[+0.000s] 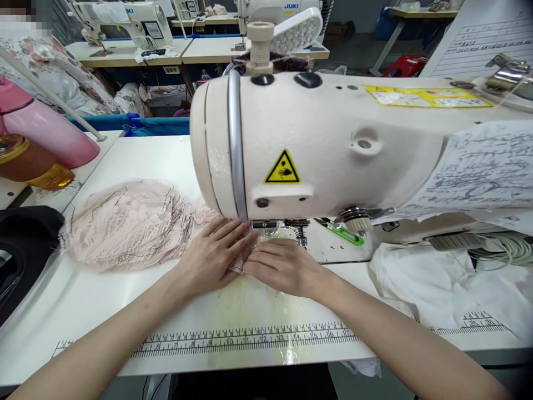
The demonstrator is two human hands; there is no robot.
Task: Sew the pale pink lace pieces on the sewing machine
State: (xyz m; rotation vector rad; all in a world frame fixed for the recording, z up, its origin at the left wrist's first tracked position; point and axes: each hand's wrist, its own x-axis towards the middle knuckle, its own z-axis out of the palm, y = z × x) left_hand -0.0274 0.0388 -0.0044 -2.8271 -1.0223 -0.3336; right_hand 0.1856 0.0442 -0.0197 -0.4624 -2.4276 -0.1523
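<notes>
A white sewing machine (pixel 325 150) fills the middle of the view, its head low over the table. Just in front of its needle area, my left hand (pixel 216 253) lies on a piece of pale pink lace (pixel 237 262), fingers stretched toward the machine. My right hand (pixel 283 266) is closed at the lace's right edge, fingers bent together over it. The needle and presser foot are mostly hidden behind the machine head and my fingers. To the left lies a heap of pale pink lace pieces (pixel 129 228) with loose dark threads.
Green-handled thread snips (pixel 345 232) lie behind my right hand. White cloth (pixel 420 278) sits at the right. A pink bottle (pixel 50 128) and an amber jar (pixel 33 161) stand left. A printed ruler (pixel 245 340) runs along the table's front. Someone in a floral garment (pixel 54 72) is at far left.
</notes>
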